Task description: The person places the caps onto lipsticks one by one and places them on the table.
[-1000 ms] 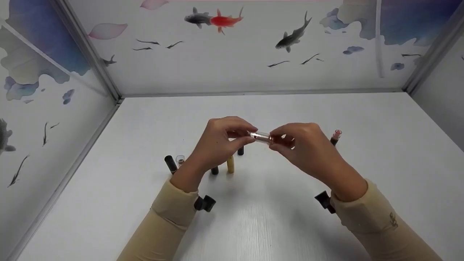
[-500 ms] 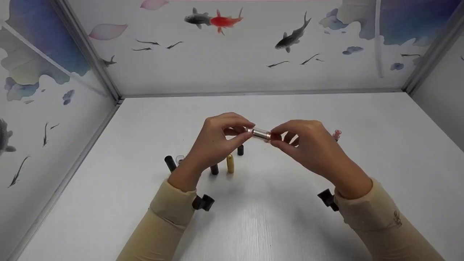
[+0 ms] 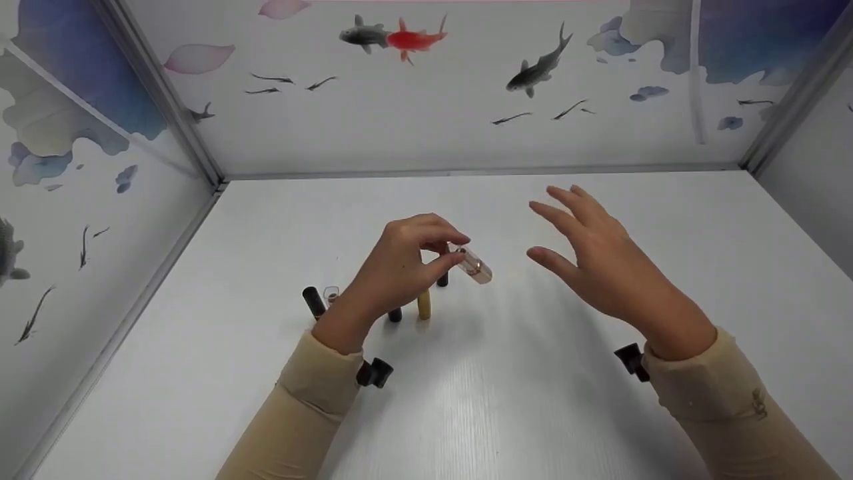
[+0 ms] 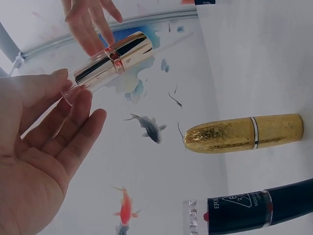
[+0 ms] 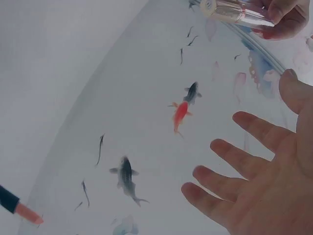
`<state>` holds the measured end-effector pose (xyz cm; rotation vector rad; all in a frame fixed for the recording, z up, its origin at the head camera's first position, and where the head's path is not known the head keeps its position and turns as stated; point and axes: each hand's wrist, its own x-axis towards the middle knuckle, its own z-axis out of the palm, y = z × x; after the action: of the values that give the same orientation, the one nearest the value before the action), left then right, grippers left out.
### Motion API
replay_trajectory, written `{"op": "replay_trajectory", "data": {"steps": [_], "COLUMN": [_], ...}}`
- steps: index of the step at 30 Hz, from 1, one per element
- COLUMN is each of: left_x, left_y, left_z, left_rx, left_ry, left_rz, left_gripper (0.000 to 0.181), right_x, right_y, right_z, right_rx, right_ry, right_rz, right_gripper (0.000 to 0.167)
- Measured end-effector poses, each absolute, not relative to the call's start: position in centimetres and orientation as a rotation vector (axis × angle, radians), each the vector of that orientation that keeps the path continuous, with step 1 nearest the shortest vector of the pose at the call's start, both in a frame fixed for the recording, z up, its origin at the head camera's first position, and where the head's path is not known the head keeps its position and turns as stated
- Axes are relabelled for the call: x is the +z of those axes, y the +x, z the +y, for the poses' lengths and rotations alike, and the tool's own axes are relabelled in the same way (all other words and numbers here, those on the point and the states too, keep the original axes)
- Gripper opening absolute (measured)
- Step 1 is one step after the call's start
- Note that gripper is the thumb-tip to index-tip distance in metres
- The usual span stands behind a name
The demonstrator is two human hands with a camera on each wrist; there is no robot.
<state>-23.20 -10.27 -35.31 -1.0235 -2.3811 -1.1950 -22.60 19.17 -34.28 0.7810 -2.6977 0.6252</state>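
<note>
My left hand (image 3: 405, 267) pinches a lipstick tube (image 3: 475, 267) by its clear end between thumb and fingers, above the table. The tube has a shiny gold body with a ring round it (image 4: 115, 59), and it slants down to the right. Over to the right, my right hand (image 3: 600, 260) is apart from the tube, fingers spread and holding nothing. Below the left hand stand a gold lipstick (image 4: 244, 133) and a black lipstick with a clear top (image 4: 244, 210), partly hidden in the head view.
Behind the left wrist are another black tube (image 3: 313, 301) and a clear-topped one (image 3: 332, 294). An uncapped pink lipstick (image 5: 29, 214) shows in the right wrist view; the right hand hides it in the head view. Printed panels (image 3: 426, 133) wall the white table (image 3: 453, 413).
My right hand has let go of the lipstick tube and moved right, its fingers spreading. The left hand keeps hold of the tube, whose free end now tips further down.
</note>
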Motion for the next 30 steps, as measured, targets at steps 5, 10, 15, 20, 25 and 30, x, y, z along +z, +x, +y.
{"op": "replay_trajectory", "data": {"steps": [5,10,15,20,25,30], "left_x": [-35.5,-35.7,-36.0,-36.4,-36.5,-36.3], "left_y": [-23.2,-23.2,-23.3,-23.5,-23.6,-23.5], "left_z": [-10.2,-10.2,-10.2,-10.2,-10.2,-10.4], "left_rx": [-1.146,-1.098,-1.041,-0.976,-0.936,-0.859], "left_ry": [-1.028,-1.054,-1.064,-1.039,-1.058,-1.065], "left_rz": [-2.418,-2.425,-2.441,-2.516,-2.568,-2.643], "left_gripper": [0.017,0.018,0.018,0.018,0.018,0.017], "right_x": [-34.8,-35.5,-36.1,-36.5,-36.7,-36.4], "right_y": [-22.8,-22.8,-22.7,-22.8,-22.9,-22.9], "right_z": [21.1,22.2,23.4,24.1,23.9,23.7], "right_rx": [0.551,0.523,0.519,0.524,0.512,0.499], "right_ry": [0.737,0.744,0.728,0.677,0.691,0.699], "right_rz": [-2.779,-2.814,-2.851,-2.890,-2.915,-2.928], "right_gripper": [0.070,0.072,0.073,0.075,0.075,0.074]}}
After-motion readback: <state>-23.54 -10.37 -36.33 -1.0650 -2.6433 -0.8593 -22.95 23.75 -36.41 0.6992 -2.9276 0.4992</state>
